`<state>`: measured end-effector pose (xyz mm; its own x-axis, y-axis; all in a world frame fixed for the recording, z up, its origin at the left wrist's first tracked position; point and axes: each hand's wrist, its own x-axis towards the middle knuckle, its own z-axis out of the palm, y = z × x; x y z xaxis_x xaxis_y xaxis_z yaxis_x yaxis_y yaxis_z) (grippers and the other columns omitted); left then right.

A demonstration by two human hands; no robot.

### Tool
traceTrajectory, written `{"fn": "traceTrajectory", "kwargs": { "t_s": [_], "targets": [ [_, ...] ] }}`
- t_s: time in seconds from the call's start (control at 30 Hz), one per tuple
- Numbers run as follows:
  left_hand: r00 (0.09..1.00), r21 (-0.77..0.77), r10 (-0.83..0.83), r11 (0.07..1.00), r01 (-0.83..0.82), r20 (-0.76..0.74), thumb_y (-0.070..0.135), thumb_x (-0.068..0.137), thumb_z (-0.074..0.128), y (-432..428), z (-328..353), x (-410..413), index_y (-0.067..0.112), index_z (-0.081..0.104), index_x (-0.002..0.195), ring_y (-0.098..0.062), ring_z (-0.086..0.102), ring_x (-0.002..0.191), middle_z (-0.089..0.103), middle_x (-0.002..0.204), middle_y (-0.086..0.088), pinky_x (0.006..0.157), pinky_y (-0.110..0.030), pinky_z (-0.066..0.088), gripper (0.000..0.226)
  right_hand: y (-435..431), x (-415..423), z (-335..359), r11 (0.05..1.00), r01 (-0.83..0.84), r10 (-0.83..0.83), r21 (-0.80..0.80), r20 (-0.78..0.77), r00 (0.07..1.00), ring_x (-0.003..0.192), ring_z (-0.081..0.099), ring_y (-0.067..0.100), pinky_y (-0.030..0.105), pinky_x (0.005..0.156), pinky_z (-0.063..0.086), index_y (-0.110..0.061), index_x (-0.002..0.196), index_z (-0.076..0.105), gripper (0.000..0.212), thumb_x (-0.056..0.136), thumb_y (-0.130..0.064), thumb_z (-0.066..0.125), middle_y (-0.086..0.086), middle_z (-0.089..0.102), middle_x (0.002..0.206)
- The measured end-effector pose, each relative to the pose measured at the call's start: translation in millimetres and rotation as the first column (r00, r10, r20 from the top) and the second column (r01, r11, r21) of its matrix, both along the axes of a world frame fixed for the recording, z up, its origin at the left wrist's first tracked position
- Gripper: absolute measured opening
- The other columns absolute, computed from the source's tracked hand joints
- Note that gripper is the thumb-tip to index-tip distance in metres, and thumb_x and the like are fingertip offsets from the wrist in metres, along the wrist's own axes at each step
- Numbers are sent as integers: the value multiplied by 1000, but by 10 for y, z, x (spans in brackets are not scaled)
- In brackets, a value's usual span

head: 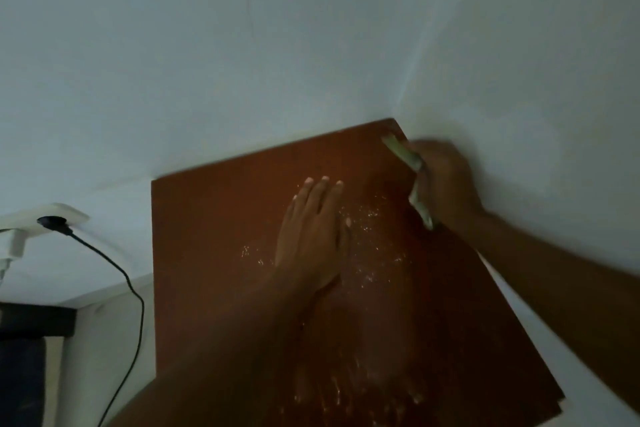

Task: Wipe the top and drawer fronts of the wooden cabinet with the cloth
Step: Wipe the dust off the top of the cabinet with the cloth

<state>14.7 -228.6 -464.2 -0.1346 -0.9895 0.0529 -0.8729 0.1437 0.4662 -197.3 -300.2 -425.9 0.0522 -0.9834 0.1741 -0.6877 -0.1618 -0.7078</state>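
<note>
Left hand (311, 236) flat; right hand (446, 184) blurred, clutching cloth (408, 163).

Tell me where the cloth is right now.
In the head view, the cloth is gripped in the right hand at the cabinet top's far right edge, beside the wall.

Left hand (311, 236) lies flat, fingers (323, 191) extended together; right hand (446, 184), blurred, is curled closed.

You had two hands out, left hand (313, 236) and right hand (446, 184), one cloth (412, 177), one cabinet (221, 253), one cable (128, 288)
</note>
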Motion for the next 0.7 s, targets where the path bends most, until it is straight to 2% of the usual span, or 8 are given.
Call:
{"fn": "traceTrajectory", "kwargs": {
  "t_s": [0.03,0.1,0.17,0.23,0.3,0.4,0.6,0.7],
  "targets": [
    [1000,-17,-12,1000,12,13,38,102,41,-95,-5,38,21,30,156,-24,14,154,27,164,-6,123,-47,20,58,-321,87,64,999,-35,34,-30,-55,998,56,67,29,31,54,55,-10,112,68,38,83,10,52,-3,70,78],
    [998,-28,-33,999,35,50,37,102,41,-255,-45,110,20,28,157,-23,12,154,26,164,-6,124,-47,19,59,-882,173,-28,988,-127,99,-87,-272,957,93,65,35,38,84,53,-8,123,63,49,79,11,54,12,68,111],
    [997,-19,-44,999,45,70,37,102,41,-343,-96,156,20,28,157,-24,12,154,25,165,-6,124,-47,19,59,-1155,171,-330,969,-247,233,29,-445,865,124,49,37,46,106,41,-12,133,57,50,84,-1,53,14,57,136],
    [994,4,-61,998,61,88,38,103,39,-353,-156,185,20,28,157,-24,11,154,24,165,-6,124,-46,18,58,-1095,154,-669,948,-302,306,102,-550,777,140,35,33,47,113,34,-15,143,46,53,90,-15,46,12,44,150],
    [988,38,-105,994,101,113,39,104,36,-317,-218,195,21,27,158,-24,10,154,22,166,-5,124,-46,17,57,-1011,120,-922,952,-303,264,46,-625,735,144,30,33,49,114,33,-14,148,38,56,94,-28,32,12,36,155],
    [966,94,-180,982,165,186,42,105,29,-216,-313,180,23,27,158,-23,9,154,21,166,-3,125,-45,13,56,-970,121,-942,952,-290,282,103,-663,693,147,25,33,52,115,31,-17,151,32,63,91,-35,20,10,27,160],
    [954,131,-147,985,116,261,47,104,17,-85,-365,77,24,26,157,-22,8,155,18,167,-3,124,-44,5,59,-550,36,-1031,931,-353,322,90,-656,682,149,19,27,46,117,25,-20,153,26,58,97,-33,21,5,22,162],
    [950,155,-127,984,85,284,45,105,18,-95,-357,20,25,23,159,-21,7,155,16,168,-2,124,-44,3,57,-195,-73,-1018,924,-372,352,90,-584,732,150,15,22,42,118,20,-20,153,26,56,99,-30,21,2,21,162]
  ]
}}
